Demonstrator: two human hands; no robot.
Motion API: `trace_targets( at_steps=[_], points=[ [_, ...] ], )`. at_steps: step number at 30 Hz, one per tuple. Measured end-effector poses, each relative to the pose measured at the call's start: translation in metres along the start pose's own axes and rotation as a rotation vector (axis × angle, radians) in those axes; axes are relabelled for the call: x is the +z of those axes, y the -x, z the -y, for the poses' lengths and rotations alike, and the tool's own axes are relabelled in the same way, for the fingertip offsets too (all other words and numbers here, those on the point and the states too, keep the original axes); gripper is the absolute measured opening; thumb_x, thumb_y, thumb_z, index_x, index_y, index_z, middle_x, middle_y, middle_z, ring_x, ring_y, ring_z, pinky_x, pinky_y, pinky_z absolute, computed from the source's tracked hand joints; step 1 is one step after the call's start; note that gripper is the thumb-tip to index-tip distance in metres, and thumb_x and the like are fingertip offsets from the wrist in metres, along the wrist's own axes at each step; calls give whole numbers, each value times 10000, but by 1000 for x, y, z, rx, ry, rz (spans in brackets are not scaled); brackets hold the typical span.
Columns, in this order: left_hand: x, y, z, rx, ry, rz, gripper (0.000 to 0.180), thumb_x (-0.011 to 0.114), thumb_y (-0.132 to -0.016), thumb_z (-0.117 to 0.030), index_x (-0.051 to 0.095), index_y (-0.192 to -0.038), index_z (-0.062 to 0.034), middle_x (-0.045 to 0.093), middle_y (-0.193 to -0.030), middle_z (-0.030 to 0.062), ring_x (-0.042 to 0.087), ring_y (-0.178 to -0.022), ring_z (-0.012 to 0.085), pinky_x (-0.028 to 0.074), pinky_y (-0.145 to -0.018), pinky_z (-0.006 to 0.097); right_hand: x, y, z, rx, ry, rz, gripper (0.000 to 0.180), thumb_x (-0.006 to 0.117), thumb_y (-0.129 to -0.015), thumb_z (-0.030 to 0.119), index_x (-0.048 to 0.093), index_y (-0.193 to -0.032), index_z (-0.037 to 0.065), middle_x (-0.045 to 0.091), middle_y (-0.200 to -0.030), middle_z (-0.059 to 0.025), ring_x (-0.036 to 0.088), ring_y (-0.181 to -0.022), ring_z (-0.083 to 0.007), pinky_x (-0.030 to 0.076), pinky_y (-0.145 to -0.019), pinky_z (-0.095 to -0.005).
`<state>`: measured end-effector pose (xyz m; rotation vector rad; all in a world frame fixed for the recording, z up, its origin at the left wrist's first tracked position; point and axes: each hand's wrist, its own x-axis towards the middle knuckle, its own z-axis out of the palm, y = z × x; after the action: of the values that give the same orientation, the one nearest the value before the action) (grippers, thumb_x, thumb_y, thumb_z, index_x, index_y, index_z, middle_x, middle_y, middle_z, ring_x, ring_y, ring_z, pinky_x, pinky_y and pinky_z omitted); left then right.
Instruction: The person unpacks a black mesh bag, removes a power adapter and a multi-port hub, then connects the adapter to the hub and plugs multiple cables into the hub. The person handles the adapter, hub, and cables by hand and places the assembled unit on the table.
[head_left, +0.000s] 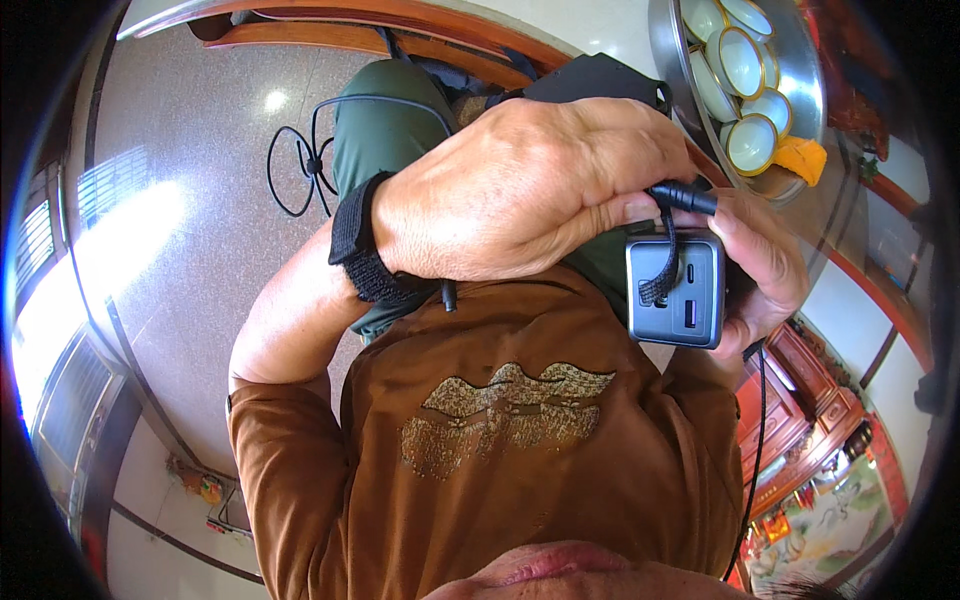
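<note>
My left hand (530, 190) wears a black wrist strap (365, 240) and reaches across my lap, its fingers closed on a black cylindrical cable connector (685, 196). In my right hand (765, 262) is a grey box-shaped power bank (706, 325), its end face with port slots turned up. The right fingers wrap its side and one fingertip meets the end of the connector. A short black braided strap (668, 265) hangs across that face. The far fingers of both hands are partly hidden.
A metal basin (812, 85) of white gold-rimmed bowls (740, 62) stands at far right, an orange cloth (800, 160) at its edge. A thin black cable (275, 165) loops beside my green-trousered knee (375, 140). Carved red wooden furniture (810, 400) is at right.
</note>
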<state>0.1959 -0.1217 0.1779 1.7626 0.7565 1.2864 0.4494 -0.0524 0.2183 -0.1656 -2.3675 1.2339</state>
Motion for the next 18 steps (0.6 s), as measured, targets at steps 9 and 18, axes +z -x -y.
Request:
trace_targets(
  at_steps=[9,18],
  points=[
    [-2,6,6,-26,99,112,238,658,-902,-184,591,-1053,-12,650,-1030,145,633,-981,371,522,-804,410,9,-3,5,44,69,-53,822,679,-816,636,607,-1226,-73,677,-967,-270,684,-870,-333,539,-789,-389],
    [-5,3,19,112,112,-25,295,733,-848,-245,617,-942,10,613,-932,129,619,-883,319,492,-769,369,-1,-3,13,90,231,-11,884,673,-795,668,619,-1189,-122,673,-1018,-270,687,-888,-313,546,-793,-367]
  ],
)
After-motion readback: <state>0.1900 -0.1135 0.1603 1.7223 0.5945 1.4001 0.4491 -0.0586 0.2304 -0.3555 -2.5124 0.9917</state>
